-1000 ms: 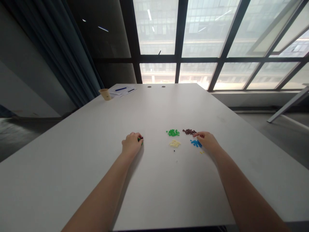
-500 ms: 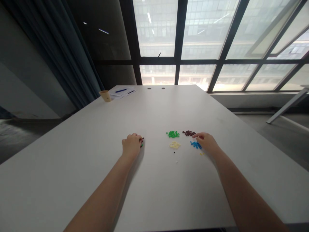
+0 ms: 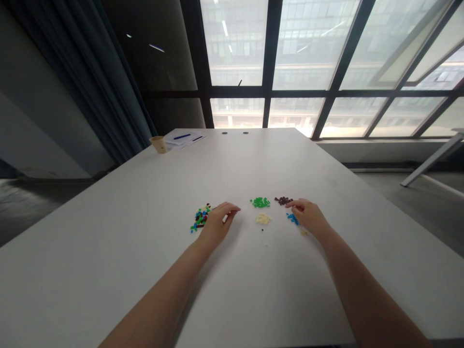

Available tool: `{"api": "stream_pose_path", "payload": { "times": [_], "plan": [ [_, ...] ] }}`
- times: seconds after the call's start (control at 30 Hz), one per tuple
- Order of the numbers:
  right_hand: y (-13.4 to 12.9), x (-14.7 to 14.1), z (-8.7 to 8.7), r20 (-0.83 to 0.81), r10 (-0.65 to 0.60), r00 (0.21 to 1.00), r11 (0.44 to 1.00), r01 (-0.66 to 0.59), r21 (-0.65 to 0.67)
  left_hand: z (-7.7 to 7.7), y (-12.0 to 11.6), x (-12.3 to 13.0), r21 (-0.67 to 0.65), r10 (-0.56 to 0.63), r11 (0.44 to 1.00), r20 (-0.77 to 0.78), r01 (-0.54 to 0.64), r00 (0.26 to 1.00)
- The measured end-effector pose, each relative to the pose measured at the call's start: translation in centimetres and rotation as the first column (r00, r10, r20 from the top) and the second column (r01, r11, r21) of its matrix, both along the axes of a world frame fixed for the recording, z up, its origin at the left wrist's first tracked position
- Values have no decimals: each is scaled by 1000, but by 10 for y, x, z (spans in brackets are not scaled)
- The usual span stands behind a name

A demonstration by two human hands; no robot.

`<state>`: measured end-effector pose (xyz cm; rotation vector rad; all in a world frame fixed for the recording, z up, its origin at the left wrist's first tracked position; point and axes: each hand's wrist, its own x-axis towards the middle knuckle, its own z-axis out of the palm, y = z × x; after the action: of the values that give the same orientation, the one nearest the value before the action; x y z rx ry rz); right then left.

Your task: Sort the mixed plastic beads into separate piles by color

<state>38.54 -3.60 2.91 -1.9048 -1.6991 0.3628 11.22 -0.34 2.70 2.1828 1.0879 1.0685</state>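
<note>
My left hand (image 3: 219, 220) hovers between a mixed pile of small coloured pieces (image 3: 201, 217) and the sorted heaps, its thumb and fingers pinched together. Whatever may be between those fingertips is too small to make out. My right hand (image 3: 307, 213) is at the right-hand heaps, index finger stretched out by the dark brown pieces (image 3: 282, 200) and thumb apart below it. Under that hand lie blue pieces (image 3: 292, 219), partly covered. Green pieces (image 3: 260, 202) and cream pieces (image 3: 263, 219) form two heaps between my hands. A few yellowish pieces (image 3: 303, 233) lie below my right wrist.
One black piece (image 3: 262, 230) and one white piece (image 3: 266, 245) lie singly on the white table (image 3: 232, 290). At the far left stand a tan cup (image 3: 158, 144) and papers (image 3: 179, 140) with a blue pen (image 3: 181, 137). Windows rise beyond the table.
My left hand has moved right, off the mixed pile, which now shows. The right hand's index finger has shifted slightly left beside the brown pieces.
</note>
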Motion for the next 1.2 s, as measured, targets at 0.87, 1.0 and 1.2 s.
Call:
{"api": "stream_pose_path", "payload": {
  "times": [0.87,1.0,1.2],
  "plan": [
    [-25,-70,6,55,526,849,762,-499,413,2,-33,25,-290,-23,953,225,90,974],
    [-24,-72,3,60,535,843,750,-507,425,0,-31,25,-310,-60,941,240,135,969],
    [-20,-68,6,38,524,851,768,-492,409,-2,-29,25,-368,-65,914,284,171,957]
  ]
}}
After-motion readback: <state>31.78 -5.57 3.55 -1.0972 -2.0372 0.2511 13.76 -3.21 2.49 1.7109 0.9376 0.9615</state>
